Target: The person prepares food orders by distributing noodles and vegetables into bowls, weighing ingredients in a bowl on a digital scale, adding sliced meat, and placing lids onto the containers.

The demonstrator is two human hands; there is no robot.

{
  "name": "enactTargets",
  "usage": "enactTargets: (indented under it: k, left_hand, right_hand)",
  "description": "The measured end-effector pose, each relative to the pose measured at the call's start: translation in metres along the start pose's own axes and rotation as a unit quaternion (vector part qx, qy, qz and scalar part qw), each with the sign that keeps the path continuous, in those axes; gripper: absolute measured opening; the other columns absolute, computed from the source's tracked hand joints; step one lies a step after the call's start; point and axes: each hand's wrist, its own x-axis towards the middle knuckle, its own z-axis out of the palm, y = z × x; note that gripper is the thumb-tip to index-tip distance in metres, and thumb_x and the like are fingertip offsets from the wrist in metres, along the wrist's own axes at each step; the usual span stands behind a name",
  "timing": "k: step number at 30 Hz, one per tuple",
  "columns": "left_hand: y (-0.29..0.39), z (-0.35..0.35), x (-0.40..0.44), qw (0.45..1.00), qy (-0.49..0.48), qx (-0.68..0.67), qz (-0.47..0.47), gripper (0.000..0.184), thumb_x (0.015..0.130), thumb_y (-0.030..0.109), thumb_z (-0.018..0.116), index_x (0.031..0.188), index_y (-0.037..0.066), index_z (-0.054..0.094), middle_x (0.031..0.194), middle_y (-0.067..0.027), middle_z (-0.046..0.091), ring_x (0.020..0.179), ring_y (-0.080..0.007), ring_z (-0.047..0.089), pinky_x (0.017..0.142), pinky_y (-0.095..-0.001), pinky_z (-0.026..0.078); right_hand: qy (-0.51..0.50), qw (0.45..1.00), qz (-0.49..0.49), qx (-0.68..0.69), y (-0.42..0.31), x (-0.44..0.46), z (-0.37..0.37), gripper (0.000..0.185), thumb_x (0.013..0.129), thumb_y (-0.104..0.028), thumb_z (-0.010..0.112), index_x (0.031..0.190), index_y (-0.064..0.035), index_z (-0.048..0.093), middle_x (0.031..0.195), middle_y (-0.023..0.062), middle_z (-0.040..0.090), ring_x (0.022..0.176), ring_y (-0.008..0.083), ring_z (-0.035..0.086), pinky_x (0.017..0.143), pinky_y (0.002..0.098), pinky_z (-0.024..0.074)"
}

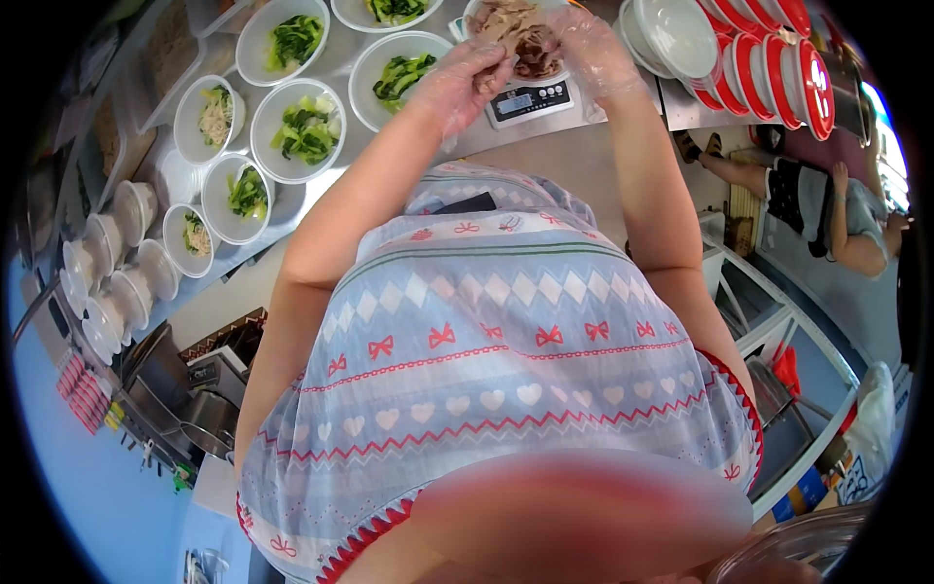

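Observation:
A bowl of sliced meat sits on a small digital scale at the top of the view. My left hand, in a clear plastic glove, is closed with its fingertips pinched on some of the meat at the bowl's left side. On the other side, my gloved right hand reaches to the bowl's right edge with its fingers curled in; what they hold is hidden. Left of my left hand stands a white bowl of cooked greens.
Several bowls of greens, such as one bowl, fill the counter's left. Stacked bowls and red-rimmed lids stand at the right. Stacked small tubs are far left. Another person is at far right.

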Motion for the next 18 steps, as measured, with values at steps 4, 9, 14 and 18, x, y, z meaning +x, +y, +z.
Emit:
enactTargets:
  k: [4,9,14,18]
  left_hand:
    - [0.001,-0.011,0.016,0.999,-0.03,0.013,0.027,0.019,0.091,0.003,0.056,0.109,-0.001,0.051,0.095,-0.0097,0.06,0.077,-0.014,0.061,0.065,-0.0187,0.055]
    - [0.002,-0.014,0.027,0.998,-0.001,0.054,0.037,0.017,0.09,0.002,0.058,0.105,-0.002,0.053,0.092,-0.0098,0.06,0.076,-0.0158,0.061,0.064,-0.0203,0.053]
    - [0.002,-0.006,0.025,0.99,0.047,0.117,0.059,0.014,0.091,0.006,0.058,0.103,0.0,0.056,0.095,-0.0092,0.062,0.078,-0.0123,0.061,0.067,-0.0163,0.052]
    - [0.005,-0.002,0.031,0.978,0.087,0.181,0.049,0.017,0.089,0.008,0.062,0.103,0.0,0.058,0.093,-0.0075,0.063,0.081,-0.0125,0.062,0.07,-0.0175,0.053]
  right_hand:
    - [0.016,0.994,-0.034,-0.101,-0.02,0.001,-0.001,0.031,0.094,-0.032,0.052,0.099,-0.0041,0.064,0.076,0.0024,0.061,0.067,0.0126,0.053,0.065,0.027,0.0442]
    - [0.025,0.998,-0.034,-0.038,-0.027,0.001,0.001,0.031,0.096,-0.032,0.05,0.103,-0.0047,0.063,0.077,0.0002,0.06,0.069,0.01,0.052,0.066,0.0244,0.0432]
    - [0.045,0.997,-0.008,0.068,-0.014,0.005,0.002,0.032,0.095,-0.034,0.051,0.105,-0.0057,0.064,0.079,-0.0005,0.061,0.07,0.0094,0.052,0.064,0.0238,0.0425]
    - [0.053,0.995,0.0,0.086,-0.008,0.012,-0.006,0.035,0.095,-0.037,0.052,0.103,-0.0059,0.065,0.077,-0.0014,0.059,0.067,0.01,0.049,0.063,0.0244,0.0413]
